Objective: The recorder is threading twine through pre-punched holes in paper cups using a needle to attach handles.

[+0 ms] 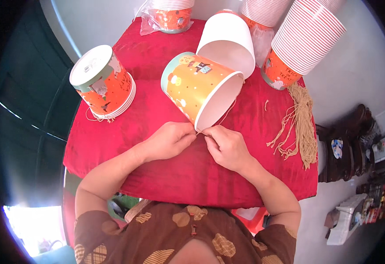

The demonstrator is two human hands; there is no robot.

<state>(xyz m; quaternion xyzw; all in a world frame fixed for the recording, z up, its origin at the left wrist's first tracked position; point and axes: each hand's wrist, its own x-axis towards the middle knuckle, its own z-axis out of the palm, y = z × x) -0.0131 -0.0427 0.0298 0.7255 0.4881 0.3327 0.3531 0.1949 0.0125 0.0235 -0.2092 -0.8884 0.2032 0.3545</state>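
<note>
An orange paper bucket (192,83) with a green base band and cartoon figures lies tilted on its side, its white-rimmed mouth turned toward me and to the right. At the lowest point of that rim, my left hand (171,140) and my right hand (228,147) pinch a thin tan string (200,132) between closed fingertips. More of the string runs up along the inside of the mouth. How it joins the rim is too small to make out. Behind it, a plain white bucket (227,33) also lies on its side, its mouth toward me.
A red cloth (166,180) covers the table. Upside down at left stands a short stack of buckets (106,88) with string at its rim. Tall bucket stacks (305,39) and a wrapped stack (172,17) stand at the back. A bundle of tan strings (305,127) hangs toward the right edge.
</note>
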